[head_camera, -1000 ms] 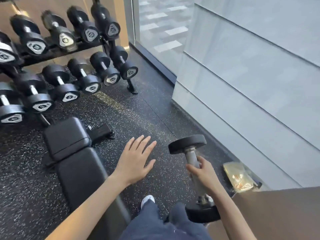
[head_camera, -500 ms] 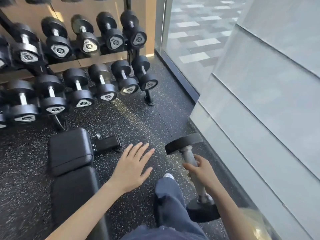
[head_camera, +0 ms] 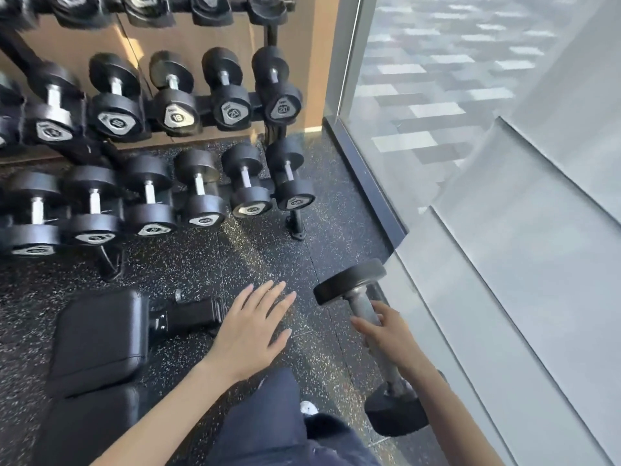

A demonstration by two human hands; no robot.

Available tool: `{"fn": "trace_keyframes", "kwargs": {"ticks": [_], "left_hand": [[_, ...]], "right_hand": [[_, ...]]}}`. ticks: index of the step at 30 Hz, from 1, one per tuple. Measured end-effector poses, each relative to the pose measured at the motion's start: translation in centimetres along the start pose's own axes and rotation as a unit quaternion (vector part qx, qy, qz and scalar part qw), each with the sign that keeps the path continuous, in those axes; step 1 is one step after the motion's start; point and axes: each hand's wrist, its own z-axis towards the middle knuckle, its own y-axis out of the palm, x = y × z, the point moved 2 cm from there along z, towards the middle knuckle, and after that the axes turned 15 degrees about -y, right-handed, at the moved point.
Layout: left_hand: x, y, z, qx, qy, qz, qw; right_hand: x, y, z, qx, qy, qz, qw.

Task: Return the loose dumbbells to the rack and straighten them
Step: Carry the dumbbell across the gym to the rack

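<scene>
My right hand (head_camera: 386, 334) grips the steel handle of a black dumbbell (head_camera: 351, 281), carried above the floor with one head pointing forward and the other low by my leg. My left hand (head_camera: 250, 326) hovers flat beside it, fingers straight, holding nothing. Ahead stands the dumbbell rack (head_camera: 270, 38), its upright post at the right end. Its middle and lower tiers hold rows of black dumbbells, such as the rightmost lower one (head_camera: 289, 181) and one marked 20 (head_camera: 279, 87).
A black padded bench (head_camera: 97, 338) lies on the speckled rubber floor at lower left, its adjuster bracket (head_camera: 193, 312) pointing right. A glass wall with a dark base rail (head_camera: 364, 178) runs along the right. The rack's foot (head_camera: 297, 227) stands on the floor ahead.
The view has tilted up and closed in on the rack, which now shows more tiers. My right hand still carries the dumbbell and my left hand stays flat beside it.
</scene>
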Motion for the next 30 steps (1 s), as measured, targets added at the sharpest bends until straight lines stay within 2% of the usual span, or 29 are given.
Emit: {"fn": "trace_keyframes", "kwargs": {"ticks": [8, 15, 20, 30], "left_hand": [[-1.8, 0.8, 13.6, 0.001, -0.004, -0.005, 1.0], [-5.5, -2.2, 28.7, 0.018, -0.038, -0.014, 0.999], [-8.3, -4.1, 38.3, 0.043, -0.029, -0.004, 0.999], [-10.2, -3.9, 54.0, 0.039, -0.1, 0.012, 0.994]], "right_hand": [[0.1, -2.9, 12.9, -0.024, -0.003, -0.034, 0.999], [-5.0, -6.9, 28.2, -0.032, -0.026, -0.069, 0.997], [-8.0, -9.0, 38.0, -0.041, -0.045, -0.066, 0.996], [-10.0, -13.2, 56.7, -0.099, -0.08, -0.06, 0.99]]}}
